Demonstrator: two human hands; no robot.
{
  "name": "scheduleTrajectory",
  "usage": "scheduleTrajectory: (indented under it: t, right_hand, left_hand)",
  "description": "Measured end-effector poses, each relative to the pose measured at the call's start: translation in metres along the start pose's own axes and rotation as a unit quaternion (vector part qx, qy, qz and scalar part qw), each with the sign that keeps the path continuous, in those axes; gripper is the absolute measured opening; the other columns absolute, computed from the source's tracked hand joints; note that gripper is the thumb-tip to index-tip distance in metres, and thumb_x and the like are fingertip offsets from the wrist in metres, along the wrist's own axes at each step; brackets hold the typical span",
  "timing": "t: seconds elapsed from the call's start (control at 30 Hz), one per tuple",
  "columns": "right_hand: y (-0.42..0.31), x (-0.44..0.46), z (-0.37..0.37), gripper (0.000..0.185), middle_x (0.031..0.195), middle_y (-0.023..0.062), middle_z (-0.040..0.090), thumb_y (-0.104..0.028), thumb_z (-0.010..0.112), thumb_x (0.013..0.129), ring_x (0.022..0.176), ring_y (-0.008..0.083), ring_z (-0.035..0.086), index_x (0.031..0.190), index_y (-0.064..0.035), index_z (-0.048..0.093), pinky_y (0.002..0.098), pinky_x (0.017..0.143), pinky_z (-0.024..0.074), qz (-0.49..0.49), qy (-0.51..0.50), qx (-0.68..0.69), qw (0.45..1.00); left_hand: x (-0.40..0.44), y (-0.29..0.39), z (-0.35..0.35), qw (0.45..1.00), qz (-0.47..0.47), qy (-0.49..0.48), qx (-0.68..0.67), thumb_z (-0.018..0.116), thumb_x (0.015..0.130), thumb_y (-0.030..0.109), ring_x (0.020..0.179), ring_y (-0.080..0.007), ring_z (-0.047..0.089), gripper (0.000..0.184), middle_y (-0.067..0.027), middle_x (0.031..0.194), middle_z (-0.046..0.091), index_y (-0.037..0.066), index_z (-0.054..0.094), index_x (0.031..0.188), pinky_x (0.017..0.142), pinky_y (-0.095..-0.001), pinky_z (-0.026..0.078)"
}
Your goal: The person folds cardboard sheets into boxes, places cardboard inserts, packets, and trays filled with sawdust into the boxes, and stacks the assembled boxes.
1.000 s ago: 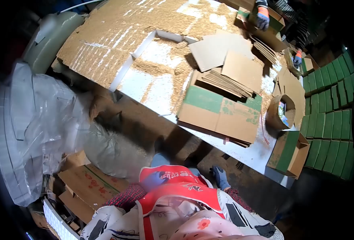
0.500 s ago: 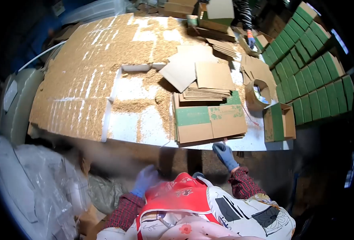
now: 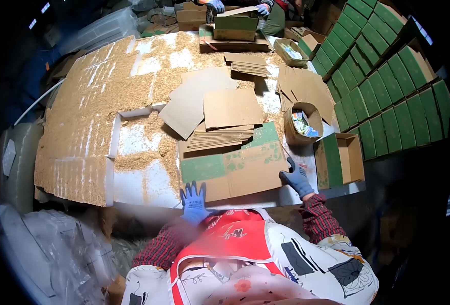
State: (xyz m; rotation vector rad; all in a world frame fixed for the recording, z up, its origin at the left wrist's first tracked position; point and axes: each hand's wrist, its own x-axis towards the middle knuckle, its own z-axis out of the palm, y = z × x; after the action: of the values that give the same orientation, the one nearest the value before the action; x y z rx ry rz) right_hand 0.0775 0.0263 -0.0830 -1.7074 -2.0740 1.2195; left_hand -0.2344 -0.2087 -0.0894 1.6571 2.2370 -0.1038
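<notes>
A flattened green-and-brown carton (image 3: 255, 173) lies at the table's near edge, on top of other flat cardboard. My left hand (image 3: 195, 204), in a blue-grey glove, has its fingers spread at the carton's near left corner. At the right edge of the same carton is my right hand (image 3: 298, 180), also gloved, with thumb and fingers apart against the cardboard. A stack of brown cardboard sheets (image 3: 232, 109) rests on the carton's far part, beside a larger pale sheet (image 3: 197, 104).
Brown granular material (image 3: 77, 137) covers the table's left side, with white dividers. Right of the carton stand a round tub (image 3: 302, 137) of small packets and an open carton (image 3: 331, 160). Green boxes (image 3: 387, 96) are stacked at right. A co-worker's gloved hands (image 3: 263, 9) hold a box across the table.
Both my hands have moved up to the carton, the left from beside the apron and the right from the table's edge. The view has shifted, and the co-worker's hands are now at the far box.
</notes>
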Motion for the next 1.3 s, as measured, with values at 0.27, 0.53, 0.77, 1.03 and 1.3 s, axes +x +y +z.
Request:
scheduleTrajectory:
  t: [0.27, 0.53, 0.77, 1.03, 1.3]
  right_hand:
    - [-0.089, 0.026, -0.096, 0.054, 0.128, 0.0088, 0.053, -0.045, 0.041, 0.096, 0.111, 0.0232, 0.055, 0.14, -0.0157, 0.035, 0.0347, 0.086, 0.049, -0.066, -0.129, 0.572, 0.808]
    - [-0.145, 0.02, -0.025, 0.091, 0.137, 0.0116, 0.039, -0.04, 0.068, 0.082, 0.118, 0.0192, 0.047, 0.144, 0.0044, 0.016, 0.03, 0.09, 0.0451, -0.131, 0.0, 0.363, 0.923]
    - [-0.164, -0.024, -0.042, 0.055, 0.113, 0.0142, 0.054, -0.017, 0.068, 0.081, 0.095, 0.0202, 0.057, 0.129, 0.0013, 0.049, 0.0293, 0.079, 0.049, -0.263, 0.08, 0.151, 0.95]
    - [-0.11, 0.007, -0.026, 0.068, 0.139, 0.0086, 0.042, -0.027, 0.077, 0.073, 0.12, 0.0218, 0.047, 0.131, -0.0068, 0.049, 0.0364, 0.098, 0.0387, -0.14, -0.178, 0.321, 0.92]
    - [-0.096, -0.04, 0.004, 0.088, 0.137, 0.0132, 0.042, -0.024, 0.08, 0.071, 0.122, 0.0224, 0.045, 0.141, -0.0016, 0.032, 0.0343, 0.091, 0.0441, -0.083, -0.006, 0.242, 0.967]
  left_hand:
    - [-0.024, 0.023, -0.187, 0.969, 0.223, 0.009, -0.107, 0.059, 0.076, 0.012, 0.106, -0.0326, 0.052, 0.063, -0.0154, 0.124, 0.05, 0.011, 0.04, 0.136, 0.088, -0.0426, 0.044]
    - [0.014, 0.006, -0.119, 0.72, 0.217, -0.243, -0.613, 0.061, 0.083, 0.023, 0.133, -0.0249, 0.032, 0.076, -0.0165, 0.144, 0.033, 0.002, 0.021, 0.145, 0.11, -0.0347, 0.024]
    - [0.024, 0.024, -0.141, 0.572, 0.07, 0.129, -0.807, 0.06, 0.085, 0.015, 0.121, -0.0208, 0.044, 0.056, -0.0117, 0.131, 0.047, 0.001, 0.04, 0.135, 0.102, -0.0315, 0.033]
    - [0.078, 0.068, -0.128, 0.83, 0.492, 0.214, -0.154, 0.057, 0.086, 0.029, 0.124, -0.036, 0.04, 0.043, -0.0148, 0.13, 0.047, 0.008, 0.053, 0.122, 0.105, -0.0476, 0.031]
    - [0.098, 0.036, -0.146, 0.462, 0.026, -0.393, -0.795, 0.04, 0.098, 0.037, 0.103, -0.0229, 0.06, 0.045, -0.0118, 0.115, 0.061, 0.002, 0.057, 0.121, 0.096, -0.0349, 0.043]
